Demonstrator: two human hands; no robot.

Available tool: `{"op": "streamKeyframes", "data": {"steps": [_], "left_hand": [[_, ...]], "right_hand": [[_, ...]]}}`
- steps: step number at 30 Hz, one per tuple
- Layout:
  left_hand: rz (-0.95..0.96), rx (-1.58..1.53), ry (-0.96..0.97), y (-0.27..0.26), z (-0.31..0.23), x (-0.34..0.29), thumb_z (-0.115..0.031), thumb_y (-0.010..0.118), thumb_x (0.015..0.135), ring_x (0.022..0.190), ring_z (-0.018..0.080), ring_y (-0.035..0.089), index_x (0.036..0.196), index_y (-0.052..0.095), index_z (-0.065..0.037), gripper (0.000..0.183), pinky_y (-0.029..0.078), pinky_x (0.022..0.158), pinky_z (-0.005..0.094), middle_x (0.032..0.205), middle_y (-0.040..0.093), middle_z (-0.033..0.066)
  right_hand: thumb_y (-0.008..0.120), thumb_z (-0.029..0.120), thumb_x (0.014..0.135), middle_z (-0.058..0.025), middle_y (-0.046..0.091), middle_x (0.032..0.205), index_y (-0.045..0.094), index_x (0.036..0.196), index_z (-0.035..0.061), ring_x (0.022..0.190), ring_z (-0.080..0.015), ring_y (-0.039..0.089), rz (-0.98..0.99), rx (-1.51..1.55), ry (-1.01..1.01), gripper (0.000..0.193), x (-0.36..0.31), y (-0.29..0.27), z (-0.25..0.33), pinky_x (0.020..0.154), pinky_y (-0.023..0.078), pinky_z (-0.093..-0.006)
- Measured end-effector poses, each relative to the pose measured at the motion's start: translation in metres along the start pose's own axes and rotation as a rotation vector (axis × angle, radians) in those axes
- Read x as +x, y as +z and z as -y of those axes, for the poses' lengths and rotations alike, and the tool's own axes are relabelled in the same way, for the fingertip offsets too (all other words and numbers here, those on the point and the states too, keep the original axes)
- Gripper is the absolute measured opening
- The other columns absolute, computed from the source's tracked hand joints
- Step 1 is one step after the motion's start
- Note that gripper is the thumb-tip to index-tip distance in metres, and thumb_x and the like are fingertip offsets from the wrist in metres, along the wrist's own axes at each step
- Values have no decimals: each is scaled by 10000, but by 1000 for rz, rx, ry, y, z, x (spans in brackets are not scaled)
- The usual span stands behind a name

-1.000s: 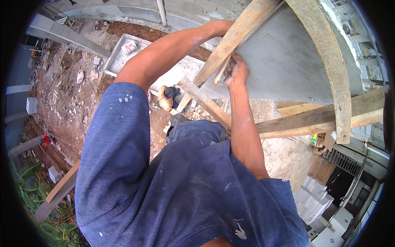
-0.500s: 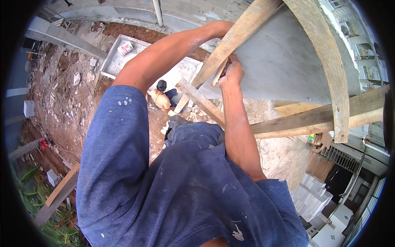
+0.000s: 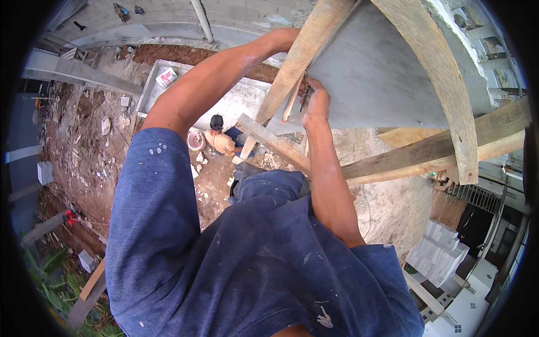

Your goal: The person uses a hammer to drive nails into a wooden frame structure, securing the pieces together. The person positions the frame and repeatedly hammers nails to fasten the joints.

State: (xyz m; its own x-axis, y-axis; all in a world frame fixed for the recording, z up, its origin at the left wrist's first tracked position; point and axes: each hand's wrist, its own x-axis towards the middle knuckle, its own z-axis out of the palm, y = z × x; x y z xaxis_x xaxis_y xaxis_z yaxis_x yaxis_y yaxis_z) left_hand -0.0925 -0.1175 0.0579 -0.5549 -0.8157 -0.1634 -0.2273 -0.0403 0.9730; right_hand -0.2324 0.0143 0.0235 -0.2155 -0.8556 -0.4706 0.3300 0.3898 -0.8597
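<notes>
My left arm reaches up and across to a long wooden beam; the beam hides the hand behind it, so its fingers do not show. Just right of that beam my right hand is closed, its fingers curled round something thin and dark that I cannot make out. Close beside these fingers a splintered wooden strip hangs along the beam's edge, its lower end broken. Behind the hand lies a smooth grey panel. A shorter piece of lumber crosses the beam's lower part.
A curved-looking plank and a thick timber frame the right side. Far below, a person crouches by a pink tub and a pale trough with a white bucket. Stacked pale blocks stand lower right.
The view has shifted slightly, so the beam and my hands appear farther left. The splintered strip now stands more apart from my right hand, and its broken end shows. The pink tub has come into sight.
</notes>
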Motion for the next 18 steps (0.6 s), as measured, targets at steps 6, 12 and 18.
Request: {"op": "streamKeyframes", "data": {"steps": [6,12,18], "left_hand": [[-29,20,1,6,-33,-33,-479,572,932,957,221,608,1291,585,23,618,485,851,375,1172,658,187],[73,-11,23,-5,1,-9,-491,588,920,958,229,611,1321,565,6,639,486,855,385,1165,660,187],[63,-154,48,-6,13,4,-454,604,924,943,213,612,1335,560,2,616,489,830,379,1129,668,175]], "right_hand": [[601,221,907,-51,672,1038,673,1105,19,918,-150,560,5,-136,-145,292,-15,-3,7,798,418,-320],[600,190,907,-168,678,1116,650,1194,-6,975,-265,623,-84,-744,-539,351,-28,-12,-2,865,480,-394],[472,283,956,-237,681,991,533,1368,8,922,-396,664,90,-1393,-600,499,-54,6,36,824,516,-462]]}}
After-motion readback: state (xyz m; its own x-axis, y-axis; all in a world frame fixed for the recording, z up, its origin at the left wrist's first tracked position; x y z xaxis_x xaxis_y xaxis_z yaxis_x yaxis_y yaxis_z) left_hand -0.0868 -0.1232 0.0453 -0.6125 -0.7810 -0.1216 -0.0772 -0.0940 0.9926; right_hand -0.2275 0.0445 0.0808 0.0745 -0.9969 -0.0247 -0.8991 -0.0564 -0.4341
